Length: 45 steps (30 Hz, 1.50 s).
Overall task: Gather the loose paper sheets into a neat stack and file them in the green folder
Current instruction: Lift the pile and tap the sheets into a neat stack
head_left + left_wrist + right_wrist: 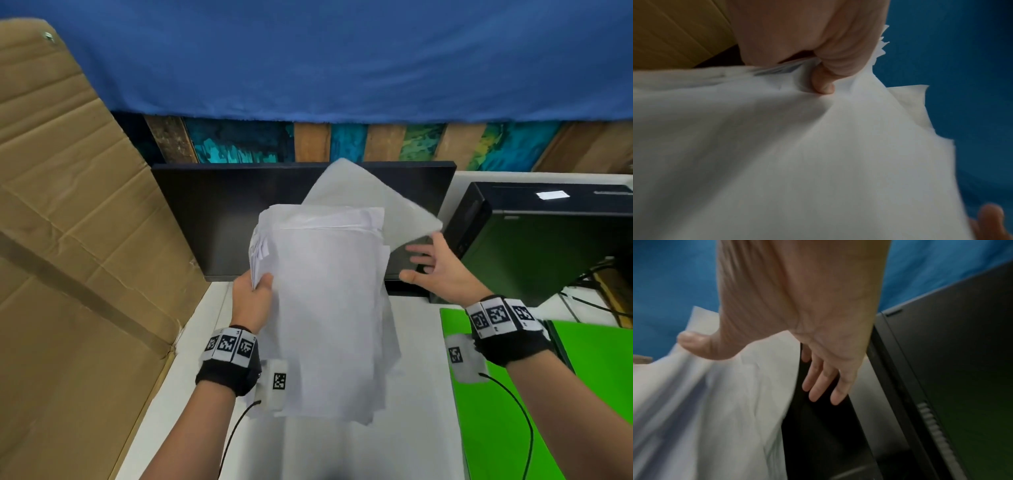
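**Ragged stack in hand, folder waiting**

Held up over the white counter (421, 394): thick, uneven stack of white paper sheets (329, 308), pinched at its left edge by left hand (253, 301), thumb pressed on the top sheet, fingers hidden beneath. One sheet fanned out far right, corners staggered. Right hand (435, 270) spread wide, fingers straight, holding nothing, just beside the stack's right edge. Bright green folder (513, 394) flat on the counter, near right. Black monitor (222, 212) behind, black computer case (548, 240) far right, brown cardboard (68, 240) at left.

Likely light, limp, slippery between layers; one-sided grip prone to sagging and slipping. Better taken at both long edges, then tapped square on the counter.
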{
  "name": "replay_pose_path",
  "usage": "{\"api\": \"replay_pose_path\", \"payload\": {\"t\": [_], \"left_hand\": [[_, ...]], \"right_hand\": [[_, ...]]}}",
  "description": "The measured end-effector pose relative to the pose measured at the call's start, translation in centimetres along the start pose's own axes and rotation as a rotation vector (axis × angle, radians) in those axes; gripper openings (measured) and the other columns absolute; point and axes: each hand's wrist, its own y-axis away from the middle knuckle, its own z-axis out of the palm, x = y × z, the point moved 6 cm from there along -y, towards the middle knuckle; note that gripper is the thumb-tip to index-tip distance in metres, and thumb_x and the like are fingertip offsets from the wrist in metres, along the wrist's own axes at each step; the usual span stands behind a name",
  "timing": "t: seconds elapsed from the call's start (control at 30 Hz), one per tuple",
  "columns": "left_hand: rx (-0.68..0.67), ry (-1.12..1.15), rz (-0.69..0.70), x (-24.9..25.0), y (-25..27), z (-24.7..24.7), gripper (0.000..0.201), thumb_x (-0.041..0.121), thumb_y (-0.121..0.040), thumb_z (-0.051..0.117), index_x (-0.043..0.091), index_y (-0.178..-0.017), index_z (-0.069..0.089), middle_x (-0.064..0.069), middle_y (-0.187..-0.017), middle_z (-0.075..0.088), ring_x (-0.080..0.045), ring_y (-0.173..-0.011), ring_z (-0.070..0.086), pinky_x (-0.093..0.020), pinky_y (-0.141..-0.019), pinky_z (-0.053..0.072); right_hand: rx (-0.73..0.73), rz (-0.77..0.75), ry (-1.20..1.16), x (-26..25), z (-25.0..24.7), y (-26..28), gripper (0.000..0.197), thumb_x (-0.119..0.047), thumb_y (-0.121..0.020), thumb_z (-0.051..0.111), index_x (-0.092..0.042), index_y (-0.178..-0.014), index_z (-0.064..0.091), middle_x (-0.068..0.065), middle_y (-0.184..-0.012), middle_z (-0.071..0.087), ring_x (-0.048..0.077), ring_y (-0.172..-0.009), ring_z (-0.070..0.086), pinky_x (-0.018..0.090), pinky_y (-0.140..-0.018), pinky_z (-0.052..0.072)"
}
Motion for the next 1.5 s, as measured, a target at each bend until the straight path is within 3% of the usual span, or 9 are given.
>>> {"api": "replay_pose_path", "payload": {"t": [0.23, 0.5, 0.63, 0.73, 0.9, 1.07, 1.23, 1.37, 1.5], "left_hand": [[-0.044, 0.103, -0.046, 1.5, 0.8, 1.1, 0.017, 0.007, -0.094, 0.048, 0.021, -0.085, 0.051, 0.01, -0.082, 0.055, -0.025, -0.096, 0.054, -0.031, -0.086, 0.041], [-0.01, 0.118, -0.083, 1.2, 0.1, 0.6, 0.019, 0.016, -0.095, 0.049, 0.013, -0.113, 0.042, -0.002, -0.105, 0.05, -0.024, -0.104, 0.049, -0.036, -0.094, 0.04], [-0.004, 0.076, -0.016, 1.8, 0.4, 0.8, 0.005, 0.011, -0.097, 0.045, 0.016, -0.095, 0.047, 0.008, -0.081, 0.051, -0.017, -0.082, 0.051, -0.031, -0.085, 0.037], [0.071, 0.036, 0.003, 1.1, -0.5, 0.3, 0.009, 0.009, -0.095, 0.045, 0.009, -0.091, 0.053, -0.006, -0.085, 0.059, -0.023, -0.084, 0.056, -0.032, -0.083, 0.044], [0.114, 0.041, 0.06, 1.2, -0.8, 0.6, 0.01, 0.009, -0.093, 0.047, 0.005, -0.088, 0.054, -0.012, -0.085, 0.058, -0.027, -0.083, 0.056, -0.032, -0.075, 0.047], [-0.055, 0.178, 0.176, 3.4, 0.9, 2.4, 0.016, 0.011, -0.093, 0.055, 0.023, -0.085, 0.059, 0.005, -0.084, 0.062, -0.009, -0.078, 0.06, -0.022, -0.068, 0.049], [-0.174, 0.256, 0.194, 3.3, 1.3, 2.5, 0.028, 0.035, -0.078, 0.071, 0.026, -0.102, 0.062, 0.009, -0.102, 0.066, -0.004, -0.094, 0.063, -0.024, -0.081, 0.051], [-0.162, 0.134, 0.422, 5.3, 1.8, 2.7, 0.033, 0.033, -0.078, 0.073, 0.015, -0.104, 0.066, 0.005, -0.101, 0.069, -0.004, -0.096, 0.065, -0.015, -0.079, 0.052], [-0.123, 0.093, 0.57, 6.9, 2.1, 3.5, 0.027, 0.018, -0.083, 0.071, 0.007, -0.106, 0.066, -0.002, -0.102, 0.07, -0.007, -0.093, 0.067, -0.013, -0.081, 0.053]], "right_hand": [[-0.216, 0.026, -0.261, 1.7, 3.3, -0.3, 0.136, -0.051, -0.04, 0.091, -0.045, -0.144, 0.002, 0.005, -0.144, 0.044, 0.02, -0.133, 0.044, 0.045, -0.111, 0.036], [-0.05, 0.04, -0.34, 1.3, 3.2, -0.6, 0.116, -0.05, -0.048, 0.087, -0.028, -0.143, 0.026, -0.008, -0.13, 0.056, 0.004, -0.113, 0.057, 0.014, -0.073, 0.055], [-0.047, 0.127, -0.325, 2.2, 3.9, -0.1, 0.096, -0.066, -0.036, 0.083, -0.031, -0.121, 0.056, -0.014, -0.111, 0.07, 0.006, -0.106, 0.064, 0.04, -0.1, 0.049], [-0.114, 0.139, -0.463, 1.9, 4.7, 0.0, 0.102, -0.072, -0.039, 0.079, -0.019, -0.124, 0.056, -0.006, -0.112, 0.071, 0.011, -0.101, 0.068, 0.035, -0.093, 0.054], [-0.249, 0.065, -0.444, -0.5, 5.7, 0.9, 0.046, -0.036, -0.081, 0.07, -0.017, -0.121, 0.056, -0.009, -0.108, 0.071, 0.006, -0.097, 0.068, 0.027, -0.084, 0.054], [0.324, 0.024, -0.453, -1.0, 2.8, 0.7, 0.078, -0.055, -0.058, 0.081, -0.022, -0.125, 0.059, -0.009, -0.122, 0.065, 0.007, -0.112, 0.06, 0.028, -0.103, 0.043], [0.276, -0.024, -0.479, -1.1, 2.7, 2.3, 0.044, -0.018, -0.073, 0.078, -0.026, -0.113, 0.061, -0.014, -0.106, 0.066, -0.016, -0.089, 0.064, 0.003, -0.077, 0.049], [0.216, 0.012, -0.388, 0.4, 3.2, 3.1, 0.048, -0.009, -0.067, 0.083, -0.02, -0.11, 0.065, -0.008, -0.106, 0.071, 0.008, -0.1, 0.068, 0.033, -0.098, 0.05], [0.225, 0.058, -0.352, 0.7, 2.5, 3.0, 0.053, -0.017, -0.059, 0.089, -0.017, -0.108, 0.067, -0.004, -0.104, 0.071, 0.016, -0.101, 0.066, 0.034, -0.094, 0.05]]}}
